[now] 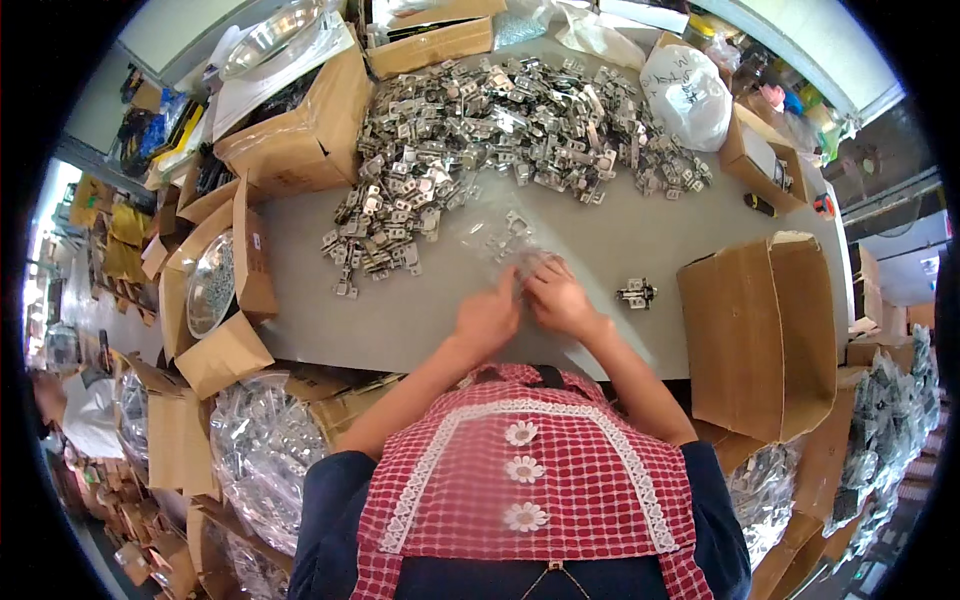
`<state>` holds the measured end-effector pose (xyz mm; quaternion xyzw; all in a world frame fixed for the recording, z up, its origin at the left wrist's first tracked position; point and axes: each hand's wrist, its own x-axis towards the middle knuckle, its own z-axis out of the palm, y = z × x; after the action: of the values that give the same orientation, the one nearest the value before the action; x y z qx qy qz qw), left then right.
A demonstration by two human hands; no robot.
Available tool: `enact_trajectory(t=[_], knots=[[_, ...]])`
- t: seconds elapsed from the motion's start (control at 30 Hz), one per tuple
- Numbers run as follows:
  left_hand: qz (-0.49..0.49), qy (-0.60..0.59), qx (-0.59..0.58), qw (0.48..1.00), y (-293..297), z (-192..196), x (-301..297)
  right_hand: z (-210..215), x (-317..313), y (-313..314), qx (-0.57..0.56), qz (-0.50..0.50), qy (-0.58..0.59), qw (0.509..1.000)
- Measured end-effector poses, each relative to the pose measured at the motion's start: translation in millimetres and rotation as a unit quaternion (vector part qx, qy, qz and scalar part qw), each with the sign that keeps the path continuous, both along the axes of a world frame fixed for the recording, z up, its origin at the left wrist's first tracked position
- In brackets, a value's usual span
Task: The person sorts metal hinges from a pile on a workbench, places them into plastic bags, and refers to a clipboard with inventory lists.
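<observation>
At the middle of the table, my left hand and my right hand are close together at the near end of a clear plastic bag. Metal cabinet hinge parts show through the film, just beyond my fingers. My right fingers are bent together on the bag's edge. The left fingers are curled against the same edge, with the index finger pointing forward; the exact grip is partly hidden. A single hinge lies on the table to the right. Beyond my hands spreads a large heap of metal hinges.
An open cardboard box stands at the right table edge. On the left are a box with a bowl of small screws and a larger carton. A white plastic bag and a small box sit at the back right.
</observation>
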<state>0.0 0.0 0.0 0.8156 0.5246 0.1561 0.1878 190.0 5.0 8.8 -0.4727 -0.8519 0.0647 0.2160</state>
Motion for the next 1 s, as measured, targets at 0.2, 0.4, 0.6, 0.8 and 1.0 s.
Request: enact_trajectory(t=[0.2, 0.4, 0.6, 0.8, 1.0], knots=[[0.028, 0.018, 0.022, 0.999, 6.2, -1.0, -9.6, 18.9, 43.0, 52.8, -0.154, -0.211, 0.275, 0.925], [0.065, 0.01, -0.028, 0.997, 1.2, 12.7, -16.0, -7.0, 91.2, 130.2, -0.305, -0.412, 0.339, 0.789], [0.057, -0.014, -0.03, 0.998, -1.5, 1.6, -29.1, -10.3, 85.3, 92.5, -0.352, -0.333, 0.487, 0.727], [0.084, -0.014, -0.139, 0.987, -5.2, -0.2, -32.9, 22.0, 71.2, 9.9, -0.464, -0.286, 0.436, 0.716], [0.072, -0.004, -0.111, 0.991, -3.0, 8.5, -33.7, 25.4, 81.0, 1.1, -0.158, -0.248, 0.024, 0.955]])
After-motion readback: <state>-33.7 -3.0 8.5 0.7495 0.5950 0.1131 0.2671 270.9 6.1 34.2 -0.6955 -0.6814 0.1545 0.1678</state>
